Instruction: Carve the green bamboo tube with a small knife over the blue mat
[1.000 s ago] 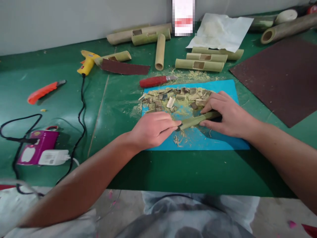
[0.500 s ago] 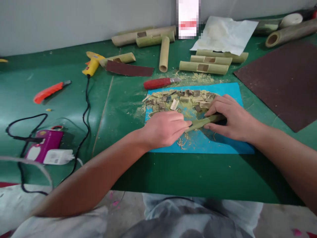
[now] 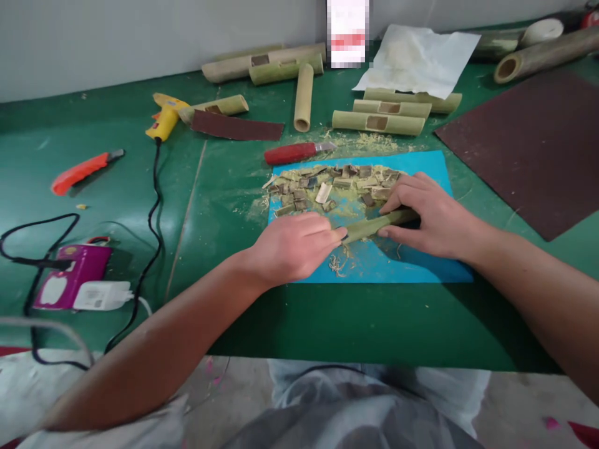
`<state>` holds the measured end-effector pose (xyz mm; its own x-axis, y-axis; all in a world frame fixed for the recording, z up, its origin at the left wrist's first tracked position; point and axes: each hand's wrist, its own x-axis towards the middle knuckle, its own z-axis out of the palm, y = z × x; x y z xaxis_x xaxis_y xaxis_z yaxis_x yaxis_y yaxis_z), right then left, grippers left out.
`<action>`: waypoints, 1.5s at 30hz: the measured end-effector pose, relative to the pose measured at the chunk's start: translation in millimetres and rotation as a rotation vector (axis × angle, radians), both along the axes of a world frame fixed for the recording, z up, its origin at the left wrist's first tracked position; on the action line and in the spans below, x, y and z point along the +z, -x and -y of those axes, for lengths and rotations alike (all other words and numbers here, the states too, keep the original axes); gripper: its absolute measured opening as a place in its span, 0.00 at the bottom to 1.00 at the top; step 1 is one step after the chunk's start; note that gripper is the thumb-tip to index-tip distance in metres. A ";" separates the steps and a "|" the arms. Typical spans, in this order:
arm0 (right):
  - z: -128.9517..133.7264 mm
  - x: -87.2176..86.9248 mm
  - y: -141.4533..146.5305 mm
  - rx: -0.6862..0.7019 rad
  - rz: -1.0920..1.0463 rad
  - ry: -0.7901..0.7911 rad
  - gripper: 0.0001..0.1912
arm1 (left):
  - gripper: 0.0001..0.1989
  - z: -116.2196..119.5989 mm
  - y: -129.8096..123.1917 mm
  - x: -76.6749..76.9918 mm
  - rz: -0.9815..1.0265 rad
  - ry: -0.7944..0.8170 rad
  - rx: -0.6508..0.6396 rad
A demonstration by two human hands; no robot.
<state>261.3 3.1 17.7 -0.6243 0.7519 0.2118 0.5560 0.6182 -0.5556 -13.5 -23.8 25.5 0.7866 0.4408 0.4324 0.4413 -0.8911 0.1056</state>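
Grip: right hand [image 3: 433,218] and left hand [image 3: 294,246], both closed on one slim green bamboo tube [image 3: 361,231], centre frame. Probably light, stiff; best held near the ends.

The green tabletop [image 3: 234,262] is smooth and glossy, scattered with wood-like shavings. The bamboo tubes [image 3: 378,123] look smooth; the dark brown sheets [image 3: 538,149] look matt.

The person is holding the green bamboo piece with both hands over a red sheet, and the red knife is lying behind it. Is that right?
Not quite: the sheet is blue, not red, as the head view shows. The rest is right: the left hand and right hand hold the green bamboo piece, and the red knife lies behind.
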 end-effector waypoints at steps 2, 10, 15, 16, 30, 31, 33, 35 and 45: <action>-0.9 -0.3 -0.2 0.004 0.003 -0.002 0.12 | 0.12 -0.5 -2.1 -0.8 -0.011 -0.015 0.018; -0.5 -3.4 -0.7 0.015 -0.025 0.000 0.12 | 0.11 -0.5 1.3 -2.9 -0.044 -0.172 -0.032; -2.9 -2.0 -0.7 0.014 -0.014 0.018 0.13 | 0.11 -1.6 -2.3 -1.8 -0.107 -0.246 -0.071; -3.4 -2.0 -0.9 0.016 -0.007 0.023 0.13 | 0.10 -0.7 -1.0 -1.8 -0.110 -0.249 -0.061; -3.7 0.9 -0.4 0.028 -0.008 0.044 0.11 | 0.09 4.3 -4.9 0.5 -0.100 -0.241 0.021; -3.9 1.0 -0.5 0.028 -0.009 0.038 0.11 | 0.10 4.1 -5.8 -0.1 -0.098 -0.246 0.025; -4.0 1.0 -0.7 0.027 -0.004 0.032 0.11 | 0.11 4.2 -6.8 -1.1 -0.109 -0.268 0.020; -3.9 0.7 -1.1 0.030 0.001 0.034 0.12 | 0.11 5.6 -5.2 -1.6 -0.136 -0.284 0.006; -3.2 -0.9 -1.1 0.018 -0.002 0.011 0.13 | 0.11 10.2 -9.8 -3.4 -0.114 -0.298 0.032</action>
